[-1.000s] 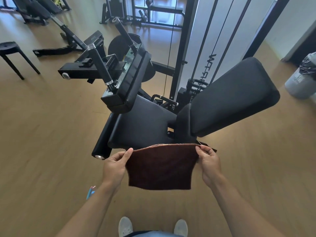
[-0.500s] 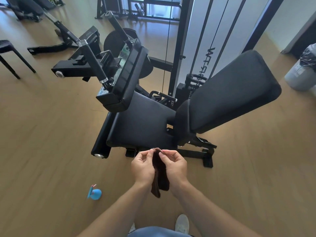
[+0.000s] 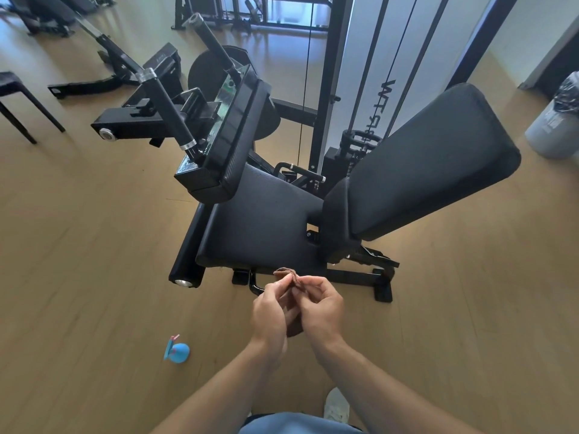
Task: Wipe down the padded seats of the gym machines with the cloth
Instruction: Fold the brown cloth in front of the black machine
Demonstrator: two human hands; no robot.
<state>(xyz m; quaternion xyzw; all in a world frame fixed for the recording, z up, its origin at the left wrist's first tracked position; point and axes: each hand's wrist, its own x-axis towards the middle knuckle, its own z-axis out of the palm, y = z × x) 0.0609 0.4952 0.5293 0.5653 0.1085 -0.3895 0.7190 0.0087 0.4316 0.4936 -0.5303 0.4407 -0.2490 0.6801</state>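
Both hands (image 3: 297, 308) pinching folded cloth (image 3: 289, 274) just off seat (image 3: 260, 227) front edge

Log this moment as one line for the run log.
step: folding cloth | left hand: pinching cloth | right hand: pinching cloth | seat: not yet touched | spray bottle: on floor

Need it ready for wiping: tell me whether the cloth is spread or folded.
Folded. The cloth is bunched narrow, pinched between left hand and right hand.

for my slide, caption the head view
Both hands pinch a folded brown cloth before the black padded seat.
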